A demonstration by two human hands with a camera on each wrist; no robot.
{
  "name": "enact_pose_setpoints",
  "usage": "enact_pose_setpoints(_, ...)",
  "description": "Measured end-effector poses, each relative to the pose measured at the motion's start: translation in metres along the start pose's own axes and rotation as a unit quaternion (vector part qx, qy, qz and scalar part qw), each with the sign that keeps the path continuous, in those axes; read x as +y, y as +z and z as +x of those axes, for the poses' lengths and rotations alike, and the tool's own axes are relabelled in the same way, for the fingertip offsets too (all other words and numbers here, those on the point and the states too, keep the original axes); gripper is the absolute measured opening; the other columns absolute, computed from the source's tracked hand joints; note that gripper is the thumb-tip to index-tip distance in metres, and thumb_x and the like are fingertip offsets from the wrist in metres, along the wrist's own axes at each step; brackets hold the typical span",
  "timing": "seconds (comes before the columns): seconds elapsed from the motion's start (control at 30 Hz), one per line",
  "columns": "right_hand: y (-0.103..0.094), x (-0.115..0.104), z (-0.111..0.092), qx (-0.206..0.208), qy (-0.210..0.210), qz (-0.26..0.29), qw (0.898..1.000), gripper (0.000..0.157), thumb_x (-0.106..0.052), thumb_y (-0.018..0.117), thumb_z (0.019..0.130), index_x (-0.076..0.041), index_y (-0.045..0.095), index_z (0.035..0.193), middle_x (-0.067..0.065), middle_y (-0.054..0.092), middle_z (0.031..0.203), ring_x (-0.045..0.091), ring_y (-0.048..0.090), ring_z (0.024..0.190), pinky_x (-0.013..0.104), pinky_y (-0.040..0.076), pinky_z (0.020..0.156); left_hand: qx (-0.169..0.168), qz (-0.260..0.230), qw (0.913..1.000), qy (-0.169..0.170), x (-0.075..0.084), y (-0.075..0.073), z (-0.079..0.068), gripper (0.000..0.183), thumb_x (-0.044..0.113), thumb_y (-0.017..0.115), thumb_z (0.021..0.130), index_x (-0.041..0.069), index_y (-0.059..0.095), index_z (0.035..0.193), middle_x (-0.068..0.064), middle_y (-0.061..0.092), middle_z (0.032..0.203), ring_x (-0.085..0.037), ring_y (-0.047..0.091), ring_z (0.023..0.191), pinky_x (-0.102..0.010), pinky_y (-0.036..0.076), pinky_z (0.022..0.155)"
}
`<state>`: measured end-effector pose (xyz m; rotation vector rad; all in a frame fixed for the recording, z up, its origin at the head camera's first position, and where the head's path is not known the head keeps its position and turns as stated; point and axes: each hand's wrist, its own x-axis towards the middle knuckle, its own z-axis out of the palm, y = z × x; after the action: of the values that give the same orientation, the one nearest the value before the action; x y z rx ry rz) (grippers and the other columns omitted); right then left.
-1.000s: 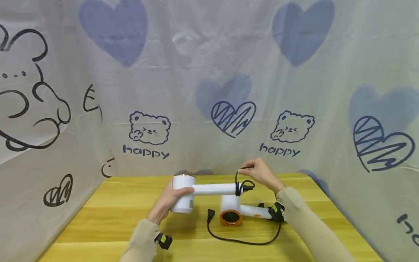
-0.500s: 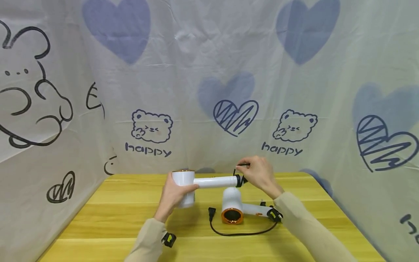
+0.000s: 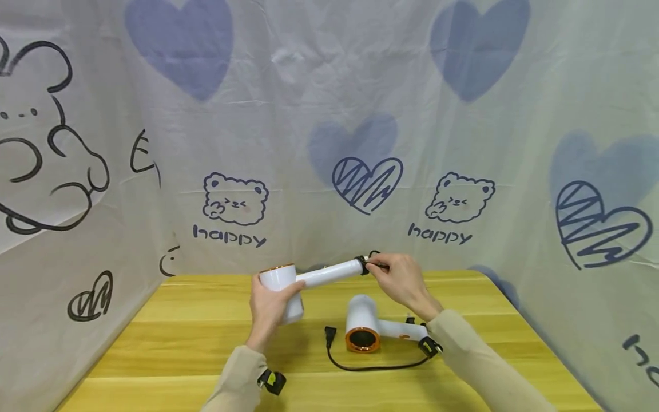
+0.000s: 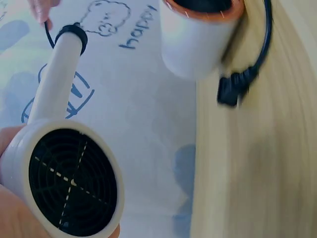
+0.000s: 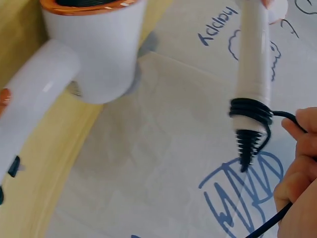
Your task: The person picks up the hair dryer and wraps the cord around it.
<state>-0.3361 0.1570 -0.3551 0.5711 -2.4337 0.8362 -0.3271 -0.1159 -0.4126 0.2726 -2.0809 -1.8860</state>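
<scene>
My left hand (image 3: 269,303) grips a white hair dryer (image 3: 329,274) round its barrel and holds it above the table, handle tilted up to the right. In the left wrist view the dryer's round dark grille (image 4: 73,182) faces the camera. Several turns of black cord (image 5: 250,109) circle the handle's end, above a ribbed strain relief (image 5: 246,148). My right hand (image 3: 401,280) pinches the cord beside that end, and a length of it trails below the fingers in the right wrist view.
A second white hair dryer (image 3: 362,320) with an orange-rimmed mouth lies on the yellow wooden table (image 3: 170,337), below the held one. Its black cord curves across the front to a plug (image 3: 330,334) at its left. A printed cloth (image 3: 298,240) hangs behind the table.
The held dryer's handle has swung from level to tilted up at the right. My right hand has come in close to the handle's end, drawing the cord round it.
</scene>
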Motion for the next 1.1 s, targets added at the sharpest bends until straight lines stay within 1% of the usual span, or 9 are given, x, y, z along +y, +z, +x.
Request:
enact_pose_setpoints(0.13, 0.005, 0.005, -0.008, -0.010, -0.020, 0.031, 0.999, 0.021, -0.018, 0.062, 0.096, -0.012, 0.075, 0.112, 0.004, 0.073, 0.086, 0.006, 0.041, 0.049, 0.021, 0.035, 0.045, 0.005, -0.054, 0.9979, -0.035, -0.002, 0.001, -0.003, 0.098, 0.030, 0.089, 0.068, 0.008, 0.030, 0.144, -0.017, 0.050, 0.124, -0.032, 0.057, 0.103, -0.039, 0.059, 0.076)
enact_pose_setpoints(0.23, 0.006, 0.009, -0.012, -0.017, -0.023, 0.045, 0.999, 0.025, -0.016, 0.059, 0.098, -0.014, 0.071, 0.120, 0.002, 0.073, 0.091, 0.005, 0.039, 0.047, 0.020, 0.035, 0.044, 0.005, -0.085, 0.9947, -0.057, -0.002, 0.003, -0.004, 0.099, 0.027, 0.089, 0.068, 0.007, 0.030, 0.144, -0.018, 0.049, 0.127, -0.031, 0.058, 0.102, -0.038, 0.059, 0.074)
enact_pose_setpoints(0.3, 0.007, 0.011, -0.014, -0.021, -0.022, 0.050, 0.998, 0.028, -0.015, 0.057, 0.099, -0.016, 0.069, 0.124, 0.001, 0.069, 0.084, 0.005, 0.037, 0.045, 0.020, 0.034, 0.043, 0.005, -0.103, 0.9925, -0.066, -0.002, 0.005, -0.004, 0.099, 0.026, 0.088, 0.068, 0.006, 0.029, 0.145, -0.019, 0.048, 0.128, -0.031, 0.059, 0.101, -0.038, 0.060, 0.074)
enact_pose_setpoints(0.43, 0.005, 0.013, -0.015, -0.028, -0.020, 0.066, 0.997, 0.031, -0.015, 0.053, 0.101, -0.018, 0.066, 0.128, -0.003, 0.054, 0.070, 0.006, 0.037, 0.045, 0.021, 0.034, 0.043, 0.002, -0.133, 0.9876, -0.083, -0.002, 0.009, -0.003, 0.098, 0.022, 0.087, 0.069, 0.006, 0.029, 0.147, -0.019, 0.047, 0.130, -0.029, 0.061, 0.096, -0.038, 0.061, 0.072)
enact_pose_setpoints(0.57, 0.003, 0.016, -0.014, -0.030, -0.018, 0.085, 0.996, 0.028, -0.017, 0.054, 0.101, -0.015, 0.068, 0.125, -0.004, 0.057, 0.072, 0.008, 0.042, 0.049, 0.023, 0.039, 0.045, 0.005, -0.154, 0.9833, -0.097, -0.004, 0.011, -0.001, 0.094, 0.022, 0.086, 0.071, 0.005, 0.031, 0.145, -0.018, 0.049, 0.128, -0.025, 0.062, 0.091, -0.037, 0.060, 0.072)
enact_pose_setpoints(0.7, 0.002, 0.020, -0.016, -0.048, 0.000, 0.098, 0.994, 0.025, -0.019, 0.056, 0.100, -0.011, 0.071, 0.118, -0.004, 0.064, 0.077, 0.009, 0.049, 0.057, 0.024, 0.044, 0.050, 0.016, -0.168, 0.9800, -0.104, -0.007, 0.009, 0.002, 0.090, 0.023, 0.086, 0.073, 0.003, 0.033, 0.143, -0.017, 0.050, 0.126, -0.022, 0.062, 0.088, -0.034, 0.058, 0.072)
enact_pose_setpoints(0.83, 0.001, 0.027, -0.020, -0.075, 0.023, 0.102, 0.992, 0.025, -0.022, 0.056, 0.100, -0.012, 0.073, 0.114, -0.004, 0.064, 0.076, 0.009, 0.047, 0.055, 0.024, 0.044, 0.050, 0.023, -0.179, 0.9768, -0.115, -0.009, 0.007, 0.005, 0.087, 0.023, 0.085, 0.074, 0.001, 0.034, 0.141, -0.016, 0.051, 0.124, -0.019, 0.062, 0.086, -0.030, 0.057, 0.072)
enact_pose_setpoints(1.0, 0.001, 0.035, -0.020, -0.118, 0.042, 0.103, 0.987, 0.024, -0.024, 0.055, 0.101, -0.013, 0.075, 0.109, -0.003, 0.060, 0.070, 0.007, 0.037, 0.047, 0.022, 0.034, 0.043, -0.009, -0.194, 0.9722, -0.132, -0.010, 0.003, 0.005, 0.084, 0.026, 0.083, 0.076, 0.000, 0.035, 0.140, -0.016, 0.055, 0.121, -0.018, 0.063, 0.085, -0.032, 0.057, 0.073)
enact_pose_setpoints(1.1, 0.001, 0.040, -0.018, -0.160, 0.075, 0.123, 0.977, 0.023, -0.025, 0.056, 0.100, -0.014, 0.076, 0.104, -0.002, 0.062, 0.071, 0.011, 0.037, 0.051, 0.022, 0.031, 0.045, -0.038, -0.195, 0.9693, -0.145, -0.012, 0.002, 0.004, 0.082, 0.028, 0.083, 0.077, 0.000, 0.036, 0.139, -0.013, 0.060, 0.114, -0.018, 0.064, 0.084, -0.033, 0.057, 0.074)
